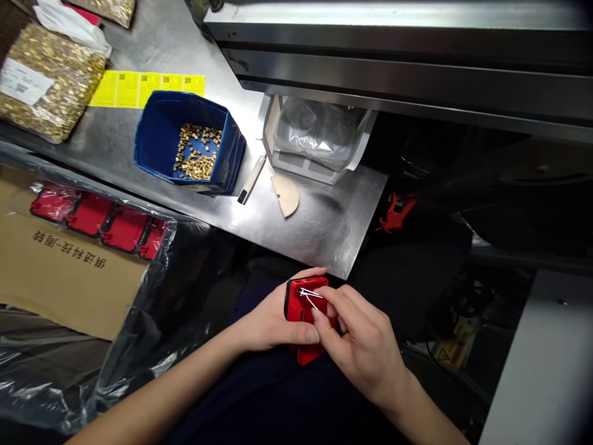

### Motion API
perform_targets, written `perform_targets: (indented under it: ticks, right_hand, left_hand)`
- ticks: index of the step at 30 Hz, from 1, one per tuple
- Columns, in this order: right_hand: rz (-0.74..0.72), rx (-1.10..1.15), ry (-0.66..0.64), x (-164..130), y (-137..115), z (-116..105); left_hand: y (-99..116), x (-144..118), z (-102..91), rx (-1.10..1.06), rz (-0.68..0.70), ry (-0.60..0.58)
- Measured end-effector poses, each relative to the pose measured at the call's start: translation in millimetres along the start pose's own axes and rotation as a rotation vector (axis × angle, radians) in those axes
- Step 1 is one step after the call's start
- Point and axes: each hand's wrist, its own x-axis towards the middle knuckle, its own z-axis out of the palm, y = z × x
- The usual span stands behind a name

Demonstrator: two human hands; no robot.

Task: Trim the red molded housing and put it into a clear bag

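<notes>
Both forearms are bare to the frame edge, above dark navy clothing covering the lap; no gloves or rings.

Red housing [303,309]: moulded plastic, smooth, semi-gloss; thin bright metal wire clip [309,294] lies across its face. Worktable [324,228]: brushed steel, scuffed, dull sheen. Blue bin [157,133]: matt plastic, holding small brass-coloured metal parts [197,151], shiny. Bag of brass parts [46,83]: clear glossy film with white paper label. Cardboard box [60,278]: matt brown, under crinkled glossy plastic sheet [152,321]. Yellow labels [148,86]: matt paper. Machine rail [393,62]: smooth satin metal.
</notes>
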Motion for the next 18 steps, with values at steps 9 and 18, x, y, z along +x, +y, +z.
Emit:
perform_targets:
  ticks: [9, 18]
  right_hand:
    - [-0.01, 0.019, -0.001, 1.4, 1.1, -2.1]
    - [-0.06, -0.076, -0.018, 0.7, -2.6, -3.7]
  left_hand:
    - [-0.2, -1.2, -0.6, 0.031, -0.032, 0.011]
    - [1.1, -0.4, -1.9, 0.083, -0.033, 0.003]
